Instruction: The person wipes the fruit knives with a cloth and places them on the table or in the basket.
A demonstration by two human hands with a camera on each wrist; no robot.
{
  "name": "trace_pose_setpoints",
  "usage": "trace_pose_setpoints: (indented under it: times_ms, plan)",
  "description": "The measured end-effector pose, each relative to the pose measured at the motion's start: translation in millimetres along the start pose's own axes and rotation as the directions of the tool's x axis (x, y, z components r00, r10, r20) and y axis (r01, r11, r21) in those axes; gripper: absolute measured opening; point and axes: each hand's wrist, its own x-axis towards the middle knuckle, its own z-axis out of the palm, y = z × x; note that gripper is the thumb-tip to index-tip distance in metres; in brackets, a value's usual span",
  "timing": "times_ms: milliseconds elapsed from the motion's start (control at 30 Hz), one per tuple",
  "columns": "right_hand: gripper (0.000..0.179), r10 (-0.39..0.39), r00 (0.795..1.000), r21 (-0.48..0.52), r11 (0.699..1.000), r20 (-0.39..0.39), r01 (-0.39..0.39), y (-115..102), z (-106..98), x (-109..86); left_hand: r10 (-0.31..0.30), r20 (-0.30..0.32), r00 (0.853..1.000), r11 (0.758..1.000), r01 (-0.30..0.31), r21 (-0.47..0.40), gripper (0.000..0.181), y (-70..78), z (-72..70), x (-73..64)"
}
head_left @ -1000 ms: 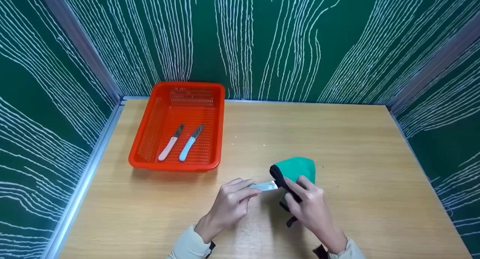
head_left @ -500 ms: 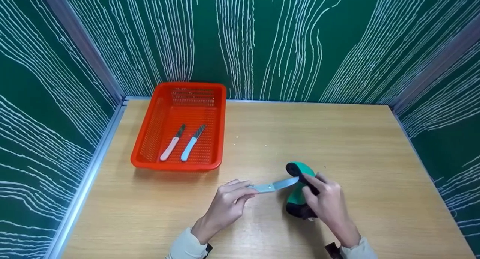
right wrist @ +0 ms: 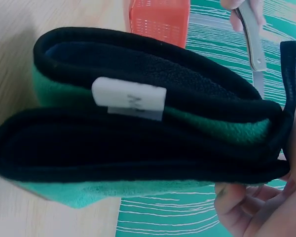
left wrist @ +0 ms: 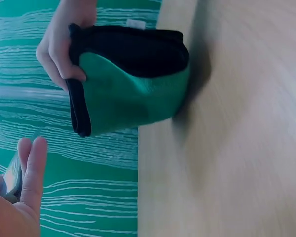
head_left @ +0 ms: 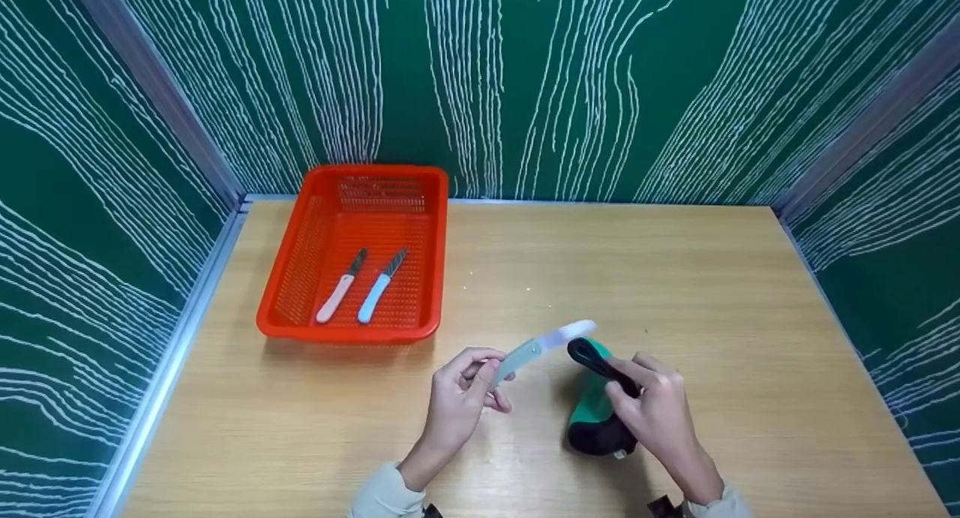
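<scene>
In the head view my left hand [head_left: 456, 399] pinches the handle of a small knife [head_left: 521, 358]. The handle is pale green, and the bare blade angles up to the right. My right hand [head_left: 658, 399] grips the top edge of a folded green cloth [head_left: 592, 399] with wide black edging, which hangs down over the table. The blade tip is near the upper fold, outside it. The right wrist view shows the black inner layers, a white label [right wrist: 130, 96] and a black loop [right wrist: 290, 74] at the corner.
A red plastic basket [head_left: 270, 324] stands at the back left. Inside lie a pink-handled knife [head_left: 339, 293] and a blue-handled knife [head_left: 377, 296]. Green walls with white lines [head_left: 570, 90] close off the back and sides of the wooden table [head_left: 675, 270].
The blade, hidden in the cloth's black fold at first, has come out. My left hand has turned the knife upward, and my right hand has moved a little right with the cloth.
</scene>
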Motion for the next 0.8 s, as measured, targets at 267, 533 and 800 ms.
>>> trace_pose_setpoints:
  times_ms: [267,533,800]
  plan:
    - [0.028,0.068,0.998,0.008,0.998,-0.014,-0.068,-4.1,-8.3,0.5,-0.129,0.024,0.991,0.990,0.130,-0.057,0.020,-3.8,-1.6,-2.3]
    - [0.025,0.226,0.954,0.141,0.970,-0.199,-0.200,-19.5,-23.7,11.1,-0.184,0.040,0.982,0.980,0.186,-0.064,0.023,-5.0,-4.2,-1.2]
    - [0.030,0.098,0.967,0.265,0.964,-0.234,-0.033,-63.6,-17.8,26.6,-0.205,0.026,0.979,0.973,0.206,-0.102,0.023,-4.0,1.8,-0.1]
